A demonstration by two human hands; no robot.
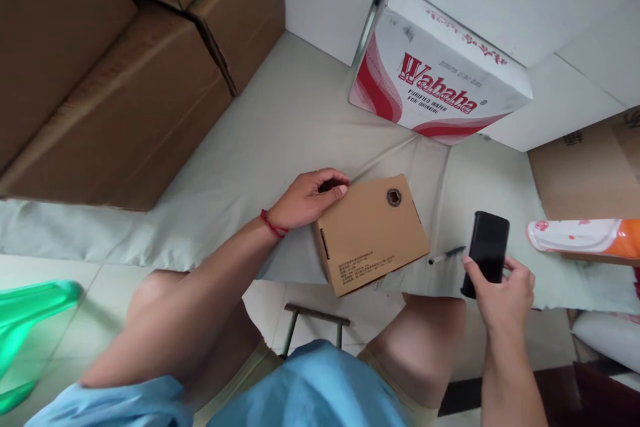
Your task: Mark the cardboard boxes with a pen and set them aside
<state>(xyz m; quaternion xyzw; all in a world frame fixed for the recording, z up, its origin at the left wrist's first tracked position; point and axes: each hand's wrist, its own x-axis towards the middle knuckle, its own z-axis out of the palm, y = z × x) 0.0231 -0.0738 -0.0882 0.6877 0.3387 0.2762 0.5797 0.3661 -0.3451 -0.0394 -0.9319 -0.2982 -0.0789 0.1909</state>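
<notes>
A small brown cardboard box (373,233) with a round hole in its top lies on a pale cloth (260,140) in front of me. My left hand (307,199), with a red string at the wrist, grips the box's far left corner, fingers curled over the edge. My right hand (500,290) holds a black phone (487,250) upright to the right of the box. A pen (447,255) lies on the cloth between the box and the phone.
Large brown cartons (110,67) are stacked at the left. A white and red Wahaha water carton (440,70) stands behind the box. At the right are another brown carton (590,167) and an orange and white package (585,237). A green object (30,320) is at lower left.
</notes>
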